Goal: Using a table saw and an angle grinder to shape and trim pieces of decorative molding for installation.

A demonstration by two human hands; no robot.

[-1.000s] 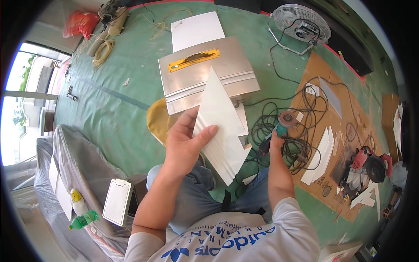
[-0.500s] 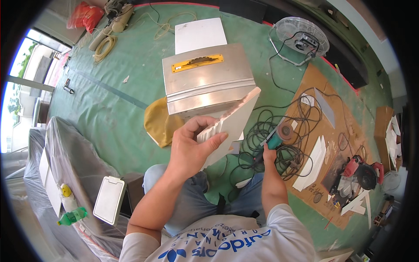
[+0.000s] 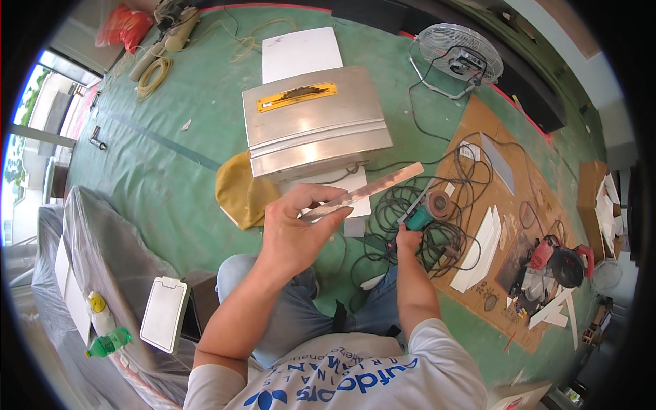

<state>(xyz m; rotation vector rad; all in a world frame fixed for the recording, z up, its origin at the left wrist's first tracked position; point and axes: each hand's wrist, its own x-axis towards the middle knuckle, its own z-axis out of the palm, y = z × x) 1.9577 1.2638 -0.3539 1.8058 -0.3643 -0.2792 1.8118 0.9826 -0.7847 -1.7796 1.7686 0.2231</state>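
My left hand (image 3: 292, 229) pinches a thin pale board piece (image 3: 386, 183) between thumb and fingers. The board is turned nearly edge-on, showing a rough, pinkish-brown long edge. Wrapped round the body of a teal angle grinder (image 3: 419, 218), my right hand (image 3: 408, 239) rests low over a coil of black cable. The grinder's round disc (image 3: 439, 203) faces up; I cannot tell whether it spins. Ahead of my left hand stands a metal table saw (image 3: 311, 123) with a blade in its yellow insert. A mustard-coloured cloth bag (image 3: 239, 188) hangs at its left side.
Tangled black cable (image 3: 454, 249) spreads over a brown sheet (image 3: 488, 294) at the right. On that sheet lie white offcuts (image 3: 478, 253) and a red circular saw (image 3: 557, 260). A floor fan (image 3: 459, 55) stands at the far right, plastic-wrapped furniture (image 3: 109, 232) at the left.
My left hand has tipped the board from showing its broad white face to nearly edge-on. The grinder stays in my right hand. The whole view has shifted slightly.
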